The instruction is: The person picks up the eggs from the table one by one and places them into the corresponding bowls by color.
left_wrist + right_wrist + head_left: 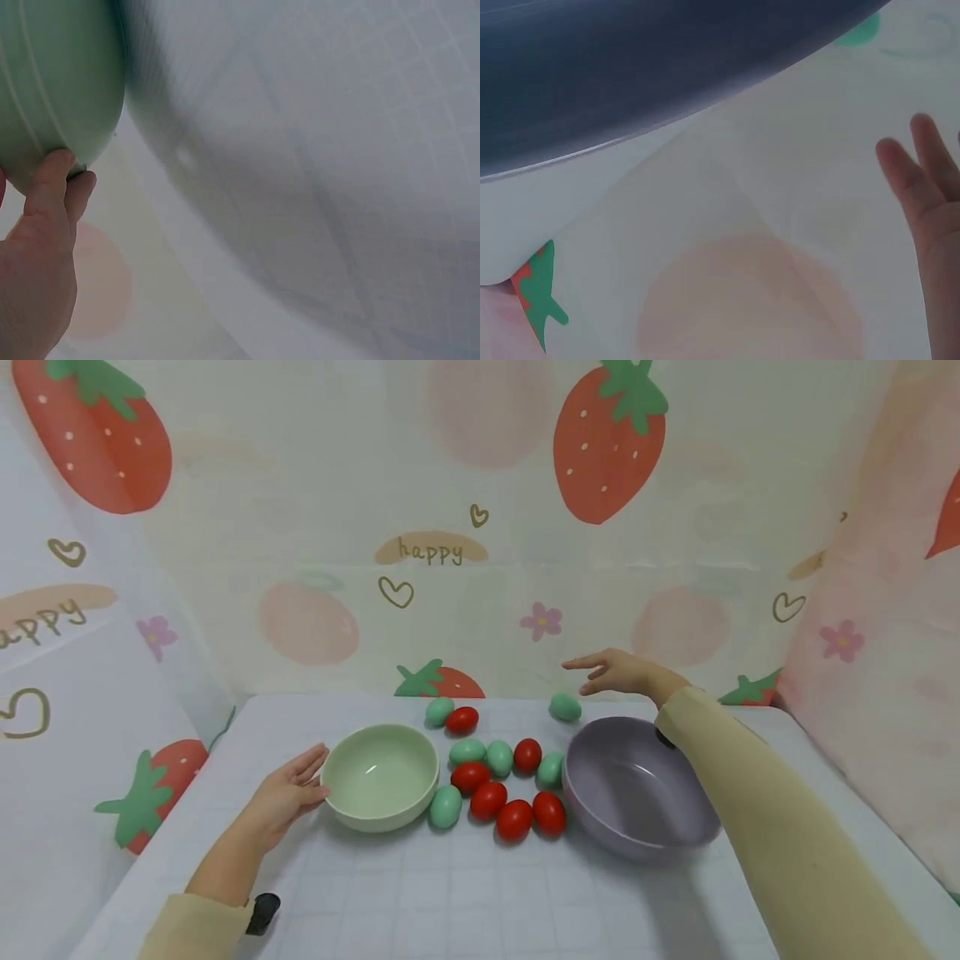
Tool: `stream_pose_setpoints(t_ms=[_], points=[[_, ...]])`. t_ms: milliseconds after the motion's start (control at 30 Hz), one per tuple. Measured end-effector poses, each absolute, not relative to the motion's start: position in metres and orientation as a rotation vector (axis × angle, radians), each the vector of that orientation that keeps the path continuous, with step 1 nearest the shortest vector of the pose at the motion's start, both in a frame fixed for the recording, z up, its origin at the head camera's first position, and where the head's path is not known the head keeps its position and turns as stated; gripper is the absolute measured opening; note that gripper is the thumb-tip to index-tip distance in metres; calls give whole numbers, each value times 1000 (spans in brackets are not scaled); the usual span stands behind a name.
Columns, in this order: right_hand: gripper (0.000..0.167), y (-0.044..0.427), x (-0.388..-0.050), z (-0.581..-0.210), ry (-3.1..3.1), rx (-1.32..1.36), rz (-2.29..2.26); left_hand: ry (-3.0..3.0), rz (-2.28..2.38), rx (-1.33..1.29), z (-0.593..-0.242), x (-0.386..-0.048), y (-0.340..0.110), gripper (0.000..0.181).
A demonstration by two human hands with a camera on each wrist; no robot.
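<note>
My left hand (pixel 283 797) rests against the left side of a light green bowl (pixel 381 814), its fingers fairly straight. The left wrist view shows the fingertips on the outer wall of that bowl (pixel 64 82). My right hand (pixel 618 672) hovers beyond the far rim of a purple bowl (pixel 645 793) with fingers stretched out to the left and nothing held. Just below it lies a green egg (pixel 566 707), partly seen in the right wrist view (pixel 861 31). Both bowls stand upright, and I see nothing inside either.
Between the bowls lie several red eggs (pixel 513 821) and several green eggs (pixel 446 807), close together. Farther back, a green egg (pixel 439 712) touches a red egg (pixel 462 720). Strawberry-printed cloth (pixel 465 627) walls the white table (pixel 420 902) at the back and sides.
</note>
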State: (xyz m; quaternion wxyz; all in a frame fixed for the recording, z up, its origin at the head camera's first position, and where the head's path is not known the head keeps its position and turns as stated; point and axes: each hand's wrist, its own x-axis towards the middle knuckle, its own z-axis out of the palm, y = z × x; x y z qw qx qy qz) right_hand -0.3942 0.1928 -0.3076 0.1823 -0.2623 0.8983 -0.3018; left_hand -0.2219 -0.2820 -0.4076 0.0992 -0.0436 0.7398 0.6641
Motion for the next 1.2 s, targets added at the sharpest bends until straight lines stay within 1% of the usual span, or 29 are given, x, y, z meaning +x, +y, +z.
stream_pose_setpoints(t_ms=[133, 367, 600, 833, 1200], points=[[51, 188, -406, -315, 2531, -665, -809, 2185, 1973, -151, -407, -221, -281, 74], [48, 177, -423, -342, 2465, -553, -796, 2182, 1975, -161, -409, -218, -278, 74], [48, 169, -425, -351, 2486, -456, -753, 2187, 1963, -177, -408, -219, -279, 73], [46, 166, -429, -360, 2502, -474, -591, 2194, 1944, -177, -403, -218, -279, 73], [47, 161, -436, -378, 2548, -389, -695, 2198, 1940, -203, -403, -219, -278, 72]])
